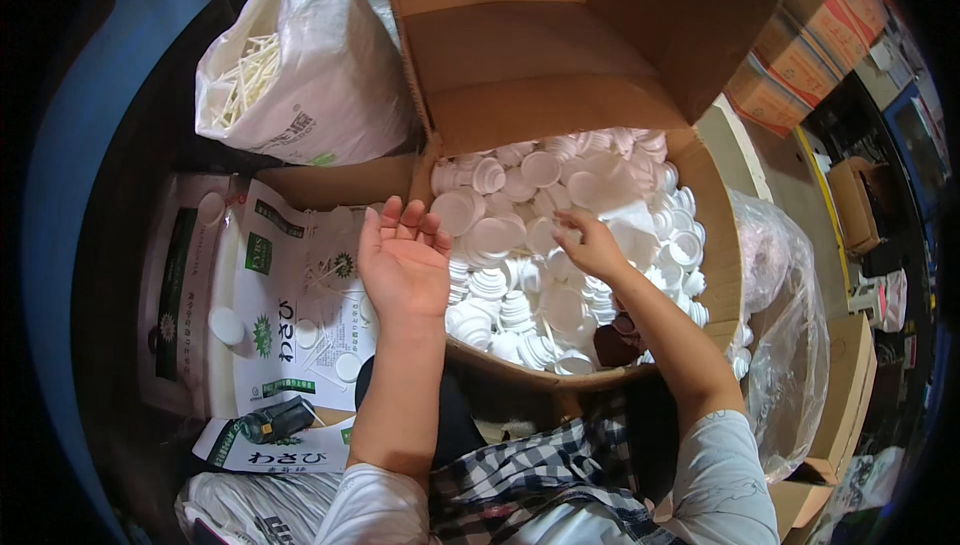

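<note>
Box (722,235) open in front; left hand (406,270) at its left edge, palm up, fingers loosely curled and seemingly empty; right hand (594,247) inside, fingers bent (whether they pinch anything, I cannot tell). White discs (495,237) crowd the front rim, so hasty scooping could spill some.

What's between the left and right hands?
In the head view, white round pieces, heaped in a cardboard box, fill the picture stretch between left hand and right hand.
</note>
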The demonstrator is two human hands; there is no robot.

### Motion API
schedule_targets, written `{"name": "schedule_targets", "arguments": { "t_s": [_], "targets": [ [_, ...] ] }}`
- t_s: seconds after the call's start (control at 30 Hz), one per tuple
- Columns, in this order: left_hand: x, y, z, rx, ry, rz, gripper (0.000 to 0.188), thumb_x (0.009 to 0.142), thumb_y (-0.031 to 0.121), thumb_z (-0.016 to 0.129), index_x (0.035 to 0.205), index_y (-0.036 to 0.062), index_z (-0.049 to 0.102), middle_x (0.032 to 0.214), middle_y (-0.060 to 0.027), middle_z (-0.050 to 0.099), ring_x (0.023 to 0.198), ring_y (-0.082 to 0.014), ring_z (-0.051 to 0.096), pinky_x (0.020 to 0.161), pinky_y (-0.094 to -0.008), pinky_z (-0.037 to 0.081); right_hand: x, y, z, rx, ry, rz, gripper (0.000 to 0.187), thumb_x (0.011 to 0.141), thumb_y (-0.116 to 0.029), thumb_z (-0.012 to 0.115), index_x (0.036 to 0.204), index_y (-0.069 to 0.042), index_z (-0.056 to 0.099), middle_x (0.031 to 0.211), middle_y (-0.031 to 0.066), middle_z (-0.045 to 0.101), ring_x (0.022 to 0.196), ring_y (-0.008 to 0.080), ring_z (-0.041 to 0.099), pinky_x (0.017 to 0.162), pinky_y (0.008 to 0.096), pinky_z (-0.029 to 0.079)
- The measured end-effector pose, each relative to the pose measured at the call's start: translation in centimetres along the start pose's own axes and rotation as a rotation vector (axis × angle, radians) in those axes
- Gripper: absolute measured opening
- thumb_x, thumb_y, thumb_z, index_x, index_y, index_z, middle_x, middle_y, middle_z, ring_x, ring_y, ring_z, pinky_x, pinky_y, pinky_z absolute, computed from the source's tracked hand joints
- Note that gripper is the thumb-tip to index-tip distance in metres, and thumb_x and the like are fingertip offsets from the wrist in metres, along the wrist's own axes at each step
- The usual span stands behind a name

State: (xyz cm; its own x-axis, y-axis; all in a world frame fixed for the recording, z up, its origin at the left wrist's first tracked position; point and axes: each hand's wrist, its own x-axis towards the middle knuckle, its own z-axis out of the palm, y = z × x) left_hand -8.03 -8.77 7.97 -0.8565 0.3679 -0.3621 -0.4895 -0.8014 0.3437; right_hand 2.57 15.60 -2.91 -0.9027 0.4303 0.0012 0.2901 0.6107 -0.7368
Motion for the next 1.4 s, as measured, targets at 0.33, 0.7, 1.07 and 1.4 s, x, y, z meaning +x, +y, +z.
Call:
{"name": "schedule_targets", "arguments": {
  "t_s": [0.33, 0.7, 1.07, 1.4],
  "targets": [
    [1.2, 1.5, 0.0, -0.076, 0.01, -0.086, 0.026, 0.089, 0.032, 0.048, 0.09, 0.0076, 0.056, 0.083, -0.0048, 0.056, 0.076, -0.0204, 0.051, 0.067, -0.0326, 0.04, 12.0, -1.2, 5.0, -0.729, 0.179, 0.114, 0.06, 0.072, -0.028, 0.057, 0.129, -0.017, 0.042, 0.135, 0.0094, 0.034, 0.129, 0.027, 0.026, 0.102, 0.0534, 0.021],
    [1.0, 0.5, -0.4, -0.088, -0.068, -0.202, 0.026, 0.089, 0.032, 0.048, 0.089, 0.0085, 0.058, 0.084, -0.005, 0.057, 0.077, -0.0209, 0.052, 0.066, -0.0333, 0.041, 2.5, 11.8, -11.2, -0.231, 0.04, 0.497, 0.055, 0.063, -0.023, 0.075, 0.108, 0.005, 0.057, 0.093, 0.0151, 0.063, 0.074, 0.0187, 0.061, 0.064, 0.0315, 0.049],
    [0.8, 0.3, -0.1, -0.111, -0.07, -0.236, 0.025, 0.089, 0.031, 0.047, 0.09, 0.0086, 0.057, 0.084, -0.0052, 0.057, 0.077, -0.0208, 0.052, 0.066, -0.0336, 0.041, 9.1, 15.8, -13.3, -0.246, 1.029, 0.634, 0.093, 0.061, -0.048, 0.074, 0.123, 0.01, 0.037, 0.124, 0.0305, 0.043, 0.113, 0.0405, 0.046, 0.094, 0.0435, 0.038],
    [0.7, -0.5, 0.3, -0.047, -0.016, -0.282, 0.025, 0.09, 0.033, 0.045, 0.089, 0.0094, 0.054, 0.081, -0.0053, 0.055, 0.075, -0.0213, 0.05, 0.067, -0.0344, 0.04, 19.9, 6.2, 2.6, -0.777, 0.384, -0.318, 0.048, 0.082, -0.03, 0.053, 0.124, -0.009, 0.045, 0.132, 0.0163, 0.04, 0.124, 0.033, 0.033, 0.102, 0.0459, 0.027]
  ]
}}
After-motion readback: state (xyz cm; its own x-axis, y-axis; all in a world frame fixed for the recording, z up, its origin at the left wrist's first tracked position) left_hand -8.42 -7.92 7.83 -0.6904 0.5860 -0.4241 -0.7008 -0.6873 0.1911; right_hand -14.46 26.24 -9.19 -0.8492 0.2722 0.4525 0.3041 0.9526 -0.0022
